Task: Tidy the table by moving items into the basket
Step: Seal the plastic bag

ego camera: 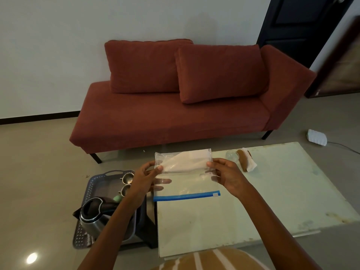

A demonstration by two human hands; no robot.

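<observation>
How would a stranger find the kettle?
In front of the red sofa, left of the glass table, stands a grey basket. The kettle sits at its near end: big, steel, black-lidded, unlike the two small metal cups beyond.

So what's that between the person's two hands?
A clear zip bag with something white inside fills the whole gap. The left hand and right hand each pinch one side of it. The head view shows this.

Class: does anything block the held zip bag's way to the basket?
Nothing visible blocks it. The zip bag is held over the table edge; the basket sits lower, leftward, open-topped, with a kettle and metal cups already inside.
</observation>
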